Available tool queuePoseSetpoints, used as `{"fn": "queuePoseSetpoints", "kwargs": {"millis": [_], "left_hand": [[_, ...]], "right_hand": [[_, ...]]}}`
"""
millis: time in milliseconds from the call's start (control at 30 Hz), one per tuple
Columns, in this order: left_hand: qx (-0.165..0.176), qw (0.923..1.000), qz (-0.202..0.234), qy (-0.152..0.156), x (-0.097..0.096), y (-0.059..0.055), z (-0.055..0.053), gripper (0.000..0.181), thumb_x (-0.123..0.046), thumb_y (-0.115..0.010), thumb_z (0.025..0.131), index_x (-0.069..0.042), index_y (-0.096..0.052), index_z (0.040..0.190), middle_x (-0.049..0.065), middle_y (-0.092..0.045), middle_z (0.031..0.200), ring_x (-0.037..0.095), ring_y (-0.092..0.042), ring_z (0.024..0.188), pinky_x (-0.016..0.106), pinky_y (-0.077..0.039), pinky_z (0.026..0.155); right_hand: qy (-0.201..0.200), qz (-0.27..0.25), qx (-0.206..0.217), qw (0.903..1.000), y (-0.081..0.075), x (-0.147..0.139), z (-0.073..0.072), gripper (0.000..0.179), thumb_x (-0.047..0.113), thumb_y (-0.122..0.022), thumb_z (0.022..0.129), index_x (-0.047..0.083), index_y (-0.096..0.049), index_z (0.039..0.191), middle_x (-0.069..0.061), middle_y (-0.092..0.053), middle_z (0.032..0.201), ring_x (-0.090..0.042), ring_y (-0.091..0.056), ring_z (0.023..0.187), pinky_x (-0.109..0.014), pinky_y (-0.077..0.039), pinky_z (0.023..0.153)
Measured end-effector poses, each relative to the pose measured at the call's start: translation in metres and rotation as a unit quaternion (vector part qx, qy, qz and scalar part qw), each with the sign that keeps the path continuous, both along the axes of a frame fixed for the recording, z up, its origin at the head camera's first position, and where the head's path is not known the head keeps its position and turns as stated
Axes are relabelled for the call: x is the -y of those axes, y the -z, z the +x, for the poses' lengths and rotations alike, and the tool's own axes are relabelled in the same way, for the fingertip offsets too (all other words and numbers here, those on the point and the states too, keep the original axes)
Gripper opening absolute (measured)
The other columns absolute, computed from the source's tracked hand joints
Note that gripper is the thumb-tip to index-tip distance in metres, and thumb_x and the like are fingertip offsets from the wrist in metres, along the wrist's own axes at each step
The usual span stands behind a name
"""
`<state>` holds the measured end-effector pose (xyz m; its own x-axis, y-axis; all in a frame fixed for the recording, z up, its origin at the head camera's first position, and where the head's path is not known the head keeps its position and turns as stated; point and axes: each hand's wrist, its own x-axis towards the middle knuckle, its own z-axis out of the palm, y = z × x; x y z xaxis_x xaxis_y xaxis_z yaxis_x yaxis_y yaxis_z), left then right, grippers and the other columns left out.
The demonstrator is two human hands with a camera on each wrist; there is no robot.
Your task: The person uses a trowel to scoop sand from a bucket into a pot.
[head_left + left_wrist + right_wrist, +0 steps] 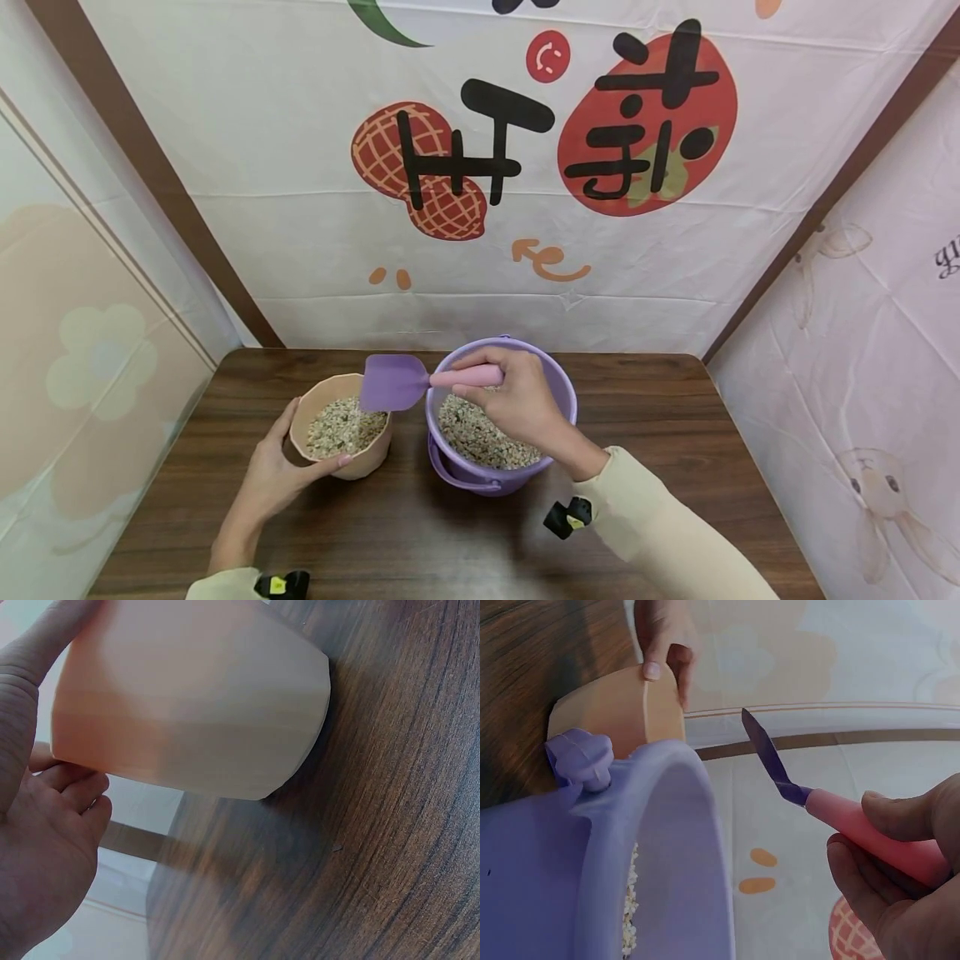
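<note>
My left hand [272,477] holds a peach faceted pot [369,463], thumb on the near rim and fingers around its left side. Pale, gravel-like grains [341,430] lie inside it. In the left wrist view the pot's smooth wall [195,712] stands beside my fingers. My right hand [525,400] grips the pink handle [476,377] of a toy shovel over a purple bucket [567,392]. The shovel's purple blade [393,383] points left and overlaps the pot's right rim in the head view. In the right wrist view the blade [763,746] appears edge-on.
The bucket holds more of the pale grains [480,437], and its handle [453,477] hangs down at the front. Both containers stand on a dark wooden table [652,417]. Behind the table hangs a printed cloth [300,250], with further cloths on both sides.
</note>
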<state>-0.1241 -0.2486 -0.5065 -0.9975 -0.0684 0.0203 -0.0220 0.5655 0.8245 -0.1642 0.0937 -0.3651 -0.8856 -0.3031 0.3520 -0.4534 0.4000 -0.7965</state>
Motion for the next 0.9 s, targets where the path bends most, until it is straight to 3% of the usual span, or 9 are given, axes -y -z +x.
{"fn": "queuePoseSetpoints", "kwargs": {"millis": [233,367,633,900], "left_hand": [[0.006,1.0000,-0.003,0.004,0.000,0.000,-0.001,0.125,-0.036,-0.092,0.074,-0.011,-0.008,0.164,0.030,-0.022,0.162,0.051,-0.022,0.146,0.071,-0.027,0.110],[-0.001,1.0000,-0.002,0.002,0.000,0.000,-0.001,0.125,-0.035,-0.093,0.074,-0.009,-0.010,0.164,0.030,-0.024,0.161,0.051,-0.023,0.145,0.072,-0.028,0.110],[-0.004,1.0000,0.003,0.005,0.000,-0.001,0.000,0.124,-0.034,-0.092,0.075,-0.009,-0.011,0.164,0.030,-0.024,0.161,0.050,-0.023,0.146,0.070,-0.027,0.111],[-0.004,1.0000,0.002,0.006,0.000,-0.001,0.000,0.124,-0.034,-0.092,0.075,-0.008,-0.010,0.164,0.029,-0.023,0.161,0.050,-0.022,0.146,0.070,-0.027,0.111]], "right_hand": [[0.026,-0.033,0.004,0.9991,0.000,-0.027,0.006,0.020,0.009,-0.088,0.080,0.015,-0.081,0.098,0.004,-0.076,0.094,-0.012,-0.065,0.082,-0.035,-0.057,0.067],[0.039,-0.054,0.034,0.9972,0.003,-0.043,0.009,0.021,0.008,-0.086,0.081,0.015,-0.080,0.100,-0.001,-0.075,0.095,-0.016,-0.065,0.077,-0.032,-0.056,0.060],[0.080,-0.077,0.074,0.9911,0.011,-0.075,0.017,0.023,0.012,-0.088,0.080,0.015,-0.080,0.102,-0.003,-0.076,0.100,-0.018,-0.070,0.091,-0.027,-0.058,0.071],[0.109,-0.093,0.091,0.9855,0.023,-0.102,0.025,0.025,0.011,-0.088,0.081,0.010,-0.079,0.104,-0.008,-0.076,0.104,-0.018,-0.070,0.088,-0.024,-0.057,0.066]]}}
